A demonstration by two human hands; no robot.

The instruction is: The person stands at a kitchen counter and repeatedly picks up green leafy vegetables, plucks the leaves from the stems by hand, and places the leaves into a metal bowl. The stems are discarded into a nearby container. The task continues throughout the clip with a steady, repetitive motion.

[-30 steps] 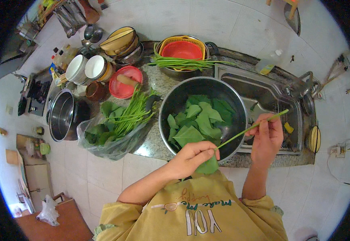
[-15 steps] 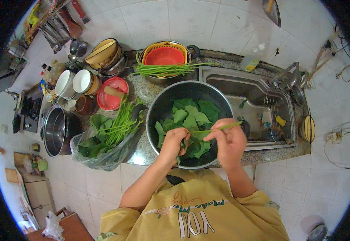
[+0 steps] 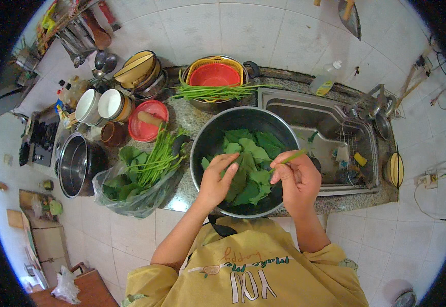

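A large steel bowl (image 3: 207,138) stands on the counter before me, holding several green leaves (image 3: 253,153). My left hand (image 3: 216,179) hovers over the bowl's near side with fingers apart, its fingertips on a leaf. My right hand (image 3: 297,181) is over the bowl's right rim, pinching a thin green stem (image 3: 290,157) that points up and to the right. Both forearms come up from my yellow shirt at the bottom.
A clear plastic bag of leafy stalks (image 3: 141,176) lies left of the bowl. Behind are a red plate (image 3: 146,125), long green stalks (image 3: 212,92) across a pot with red and yellow baskets (image 3: 215,74), lidded jars (image 3: 103,105), and a steel pot (image 3: 77,163). A sink (image 3: 330,128) is on the right.
My right hand drew in from over the sink to the bowl's right rim, still holding the stem. My left hand released the leaf it held near the front rim and opened over the leaves.
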